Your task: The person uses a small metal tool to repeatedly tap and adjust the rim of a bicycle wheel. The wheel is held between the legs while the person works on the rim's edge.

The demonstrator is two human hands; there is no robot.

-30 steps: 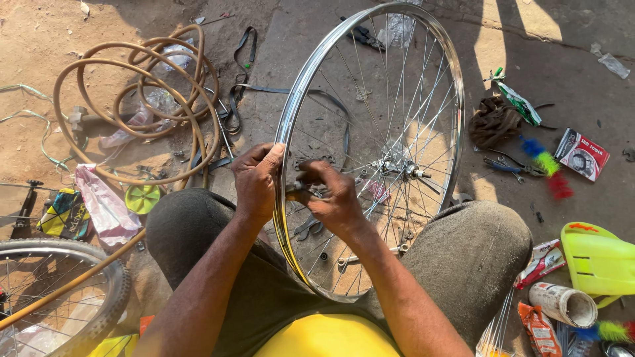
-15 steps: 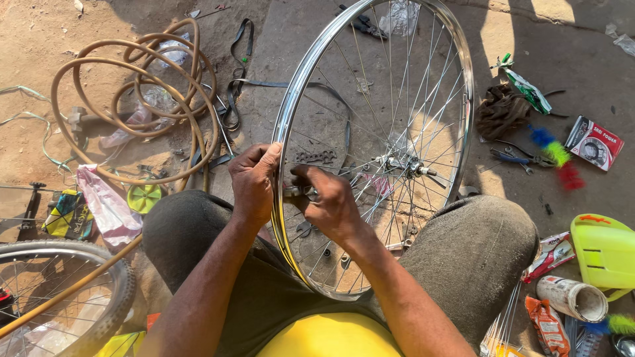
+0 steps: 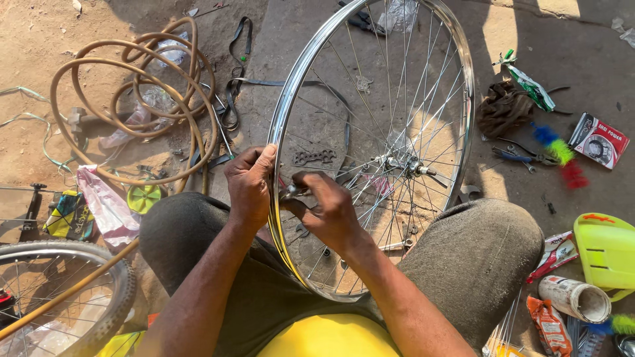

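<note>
Between your knees, the bare wheel rim [image 3: 370, 79] stands upright, same as half a second back, so nothing big has moved. What did shift: your right hand [image 3: 331, 215] crept a bit lower along the near side of the rim, fingers pinched tight on a small metal tool [image 3: 291, 192] right at a spoke end. Your left hand [image 3: 250, 185] hasn't budged, fingers curled over the rim edge to steady it. Looks to me like you're mid-adjustment on one spoke, not hopping to the next yet. Hub [image 3: 397, 162] sits centred, hose coil [image 3: 132, 99] off to the left.
</note>
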